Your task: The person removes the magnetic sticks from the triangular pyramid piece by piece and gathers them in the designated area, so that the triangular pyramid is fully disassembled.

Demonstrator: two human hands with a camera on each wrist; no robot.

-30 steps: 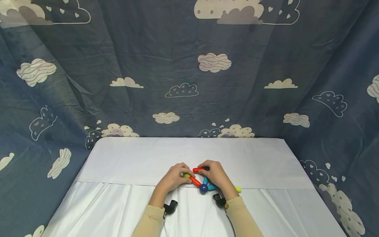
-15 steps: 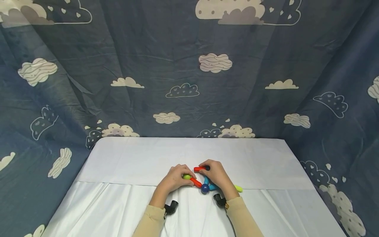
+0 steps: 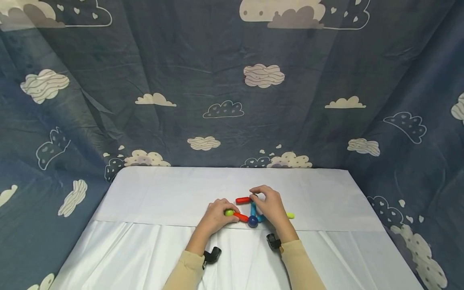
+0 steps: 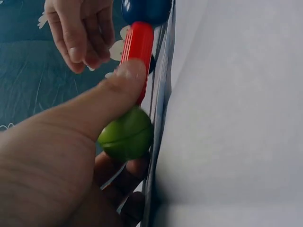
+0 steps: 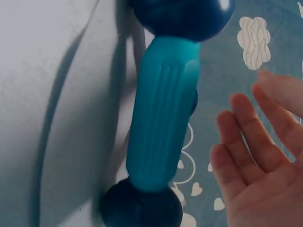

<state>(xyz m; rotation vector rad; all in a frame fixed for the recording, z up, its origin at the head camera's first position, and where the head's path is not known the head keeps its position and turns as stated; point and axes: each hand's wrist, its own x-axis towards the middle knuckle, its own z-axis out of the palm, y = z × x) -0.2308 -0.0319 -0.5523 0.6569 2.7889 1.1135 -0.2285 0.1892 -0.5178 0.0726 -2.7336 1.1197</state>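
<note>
My left hand [image 3: 216, 215] grips a green ball [image 4: 127, 134], its thumb lying on the red stick [image 4: 138, 45] joined to that ball. The stick's other end meets a dark blue ball [image 3: 253, 221]. From there, a blue stick [image 3: 253, 209] runs away from me and another blue stick [image 3: 261, 218] runs right, partly behind the right hand. At the far end a second red stick [image 3: 243, 200] meets a dark ball [image 3: 254, 197], partly covered by fingers. Beside it is my right hand [image 3: 270, 204], its fingers loosely spread, apart from the teal-looking stick [image 5: 163, 113] in the right wrist view.
A yellow-green stick [image 3: 290, 215] shows to the right of the right forearm. The pieces are on or just above a white cloth-covered table [image 3: 163, 197]. Behind it hangs a dark blue curtain [image 3: 224, 52] with cloud prints.
My right hand has moved away from me and its fingers have loosened from the far red stick's dark ball. That stick has shifted farther off. The left hand keeps its grip.
</note>
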